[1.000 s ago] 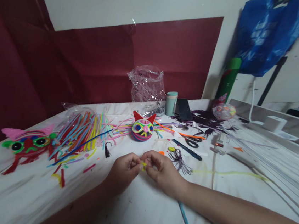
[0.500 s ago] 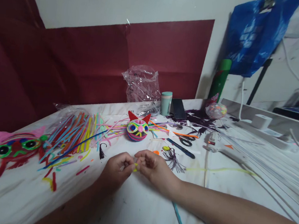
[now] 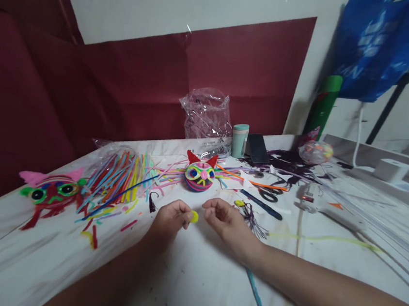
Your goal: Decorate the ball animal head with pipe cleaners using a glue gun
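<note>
Between thumb and forefinger of my left hand [image 3: 171, 220] is a small round yellow piece [image 3: 194, 216], probably coiled pipe cleaner. My right hand [image 3: 227, 228] is just to its right, not touching it, with the fingers loosely bent and apart and nothing visible in them. Behind the hands sits a round striped animal head [image 3: 199, 177] with red ears, blue eyes and a pink nose. By my right hand lies a dark purple tassel [image 3: 254, 221] with a yellow top. A blue pipe cleaner [image 3: 257, 297] extends below my right forearm.
Left stands a red creature [image 3: 56, 193] with pink ears, beside a bundle of coloured pipe cleaners [image 3: 114, 177]. Scissors [image 3: 269, 194] and a dark blue cutter-like tool [image 3: 261, 204] lie to the right, near a glue gun [image 3: 309, 198]. Behind are a green cup [image 3: 240, 141] and a phone [image 3: 258, 149].
My hands have parted; my right hand has let go of the yellow piece, which stays in my left hand and shows more fully. The camera view has turned slightly left.
</note>
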